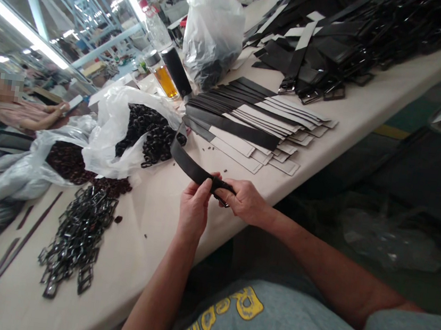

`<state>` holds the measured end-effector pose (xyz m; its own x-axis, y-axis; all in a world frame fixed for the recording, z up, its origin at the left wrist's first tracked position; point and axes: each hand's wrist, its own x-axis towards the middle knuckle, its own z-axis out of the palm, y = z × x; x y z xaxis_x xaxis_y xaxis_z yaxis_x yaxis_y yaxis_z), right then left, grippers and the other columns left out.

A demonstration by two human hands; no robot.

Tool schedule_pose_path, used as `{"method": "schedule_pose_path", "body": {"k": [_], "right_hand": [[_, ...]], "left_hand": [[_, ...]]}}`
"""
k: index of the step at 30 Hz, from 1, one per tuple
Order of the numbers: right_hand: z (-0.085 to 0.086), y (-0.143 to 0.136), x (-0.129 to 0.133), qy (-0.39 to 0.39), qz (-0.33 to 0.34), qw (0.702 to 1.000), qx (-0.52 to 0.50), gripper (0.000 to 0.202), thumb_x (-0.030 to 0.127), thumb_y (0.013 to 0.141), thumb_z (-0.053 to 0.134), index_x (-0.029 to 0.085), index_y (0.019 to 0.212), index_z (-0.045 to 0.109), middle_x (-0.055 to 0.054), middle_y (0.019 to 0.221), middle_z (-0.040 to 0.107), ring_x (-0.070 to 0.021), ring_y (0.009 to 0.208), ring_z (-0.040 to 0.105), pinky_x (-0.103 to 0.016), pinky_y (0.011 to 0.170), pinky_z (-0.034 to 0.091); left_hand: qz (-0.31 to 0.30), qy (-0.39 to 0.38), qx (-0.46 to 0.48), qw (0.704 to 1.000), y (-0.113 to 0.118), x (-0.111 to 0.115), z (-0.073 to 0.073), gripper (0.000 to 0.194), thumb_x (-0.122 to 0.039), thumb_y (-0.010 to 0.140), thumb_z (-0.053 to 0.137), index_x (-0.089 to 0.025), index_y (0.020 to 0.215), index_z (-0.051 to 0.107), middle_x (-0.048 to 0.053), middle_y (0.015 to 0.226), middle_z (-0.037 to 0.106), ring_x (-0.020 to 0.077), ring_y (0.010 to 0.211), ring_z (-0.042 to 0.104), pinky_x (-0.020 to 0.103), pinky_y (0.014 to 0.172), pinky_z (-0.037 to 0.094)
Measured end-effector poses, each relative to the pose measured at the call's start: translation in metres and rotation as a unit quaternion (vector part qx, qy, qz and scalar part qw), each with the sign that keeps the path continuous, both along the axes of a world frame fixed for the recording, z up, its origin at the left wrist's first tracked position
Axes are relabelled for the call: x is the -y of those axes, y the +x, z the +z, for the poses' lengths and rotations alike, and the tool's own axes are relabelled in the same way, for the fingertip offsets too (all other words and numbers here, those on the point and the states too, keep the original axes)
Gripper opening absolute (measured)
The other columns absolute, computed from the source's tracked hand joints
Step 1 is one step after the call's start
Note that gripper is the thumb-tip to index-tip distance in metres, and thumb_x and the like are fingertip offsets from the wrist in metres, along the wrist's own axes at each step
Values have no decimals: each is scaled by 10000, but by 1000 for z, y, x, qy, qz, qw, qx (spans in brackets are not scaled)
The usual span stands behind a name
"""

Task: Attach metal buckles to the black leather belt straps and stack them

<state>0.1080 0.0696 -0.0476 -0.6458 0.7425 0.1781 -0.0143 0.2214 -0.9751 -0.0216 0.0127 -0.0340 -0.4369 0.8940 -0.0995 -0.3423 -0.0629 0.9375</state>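
Observation:
A black belt strap (190, 166) runs between my two hands, its free length curving up toward the back. My left hand (194, 204) pinches the strap between thumb and fingers. Close beside it, my right hand (242, 200) grips the end, where a dark buckle (222, 201) partly shows beneath the fingers. Behind my hands lies a fanned stack of black and white strap pieces (258, 121). Loose metal buckles (80, 228) are heaped on the table to the left. Black loops (148, 132) fill an open plastic bag (106, 129).
Finished-looking belts with buckles (330, 55) pile up at the table's (144, 263) far right. A knotted plastic bag (214, 19), a bottle of amber liquid (164, 78) and a black flask (177, 71) stand at the back. Another person (22, 106) sits at the left.

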Motion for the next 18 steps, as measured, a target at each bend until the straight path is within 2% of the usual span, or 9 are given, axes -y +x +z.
{"method": "schedule_pose_path", "body": {"k": [5,11,15,18], "right_hand": [[-4,-2,-1,22,-13,1000,6,257,374,942,530,162,830,624,-4,635,614,-123,538,534,-231,541,394],[-8,-6,-2,81,-43,994,64,226,351,905,595,162,783,619,-29,641,611,-150,565,549,-258,556,371],[-7,-5,-2,40,-33,998,28,258,364,914,577,165,754,615,-15,618,599,-145,565,549,-249,547,383],[-5,-3,-1,15,-11,1000,-10,261,378,911,569,151,811,651,-4,626,590,-138,565,553,-242,548,405]], "left_hand": [[-46,-15,32,998,-3,1,-2,279,-356,685,842,-197,904,772,57,969,776,196,837,715,252,626,531],[-83,-7,44,996,-2,-1,-2,212,-370,752,791,-184,854,779,51,930,771,180,869,707,257,729,550],[-76,-13,26,997,2,-3,-2,258,-407,739,800,-192,879,778,59,975,768,174,798,689,249,615,514],[-74,-17,3,997,2,-3,-2,270,-391,711,825,-195,893,786,70,994,775,209,898,697,281,713,536]]}}
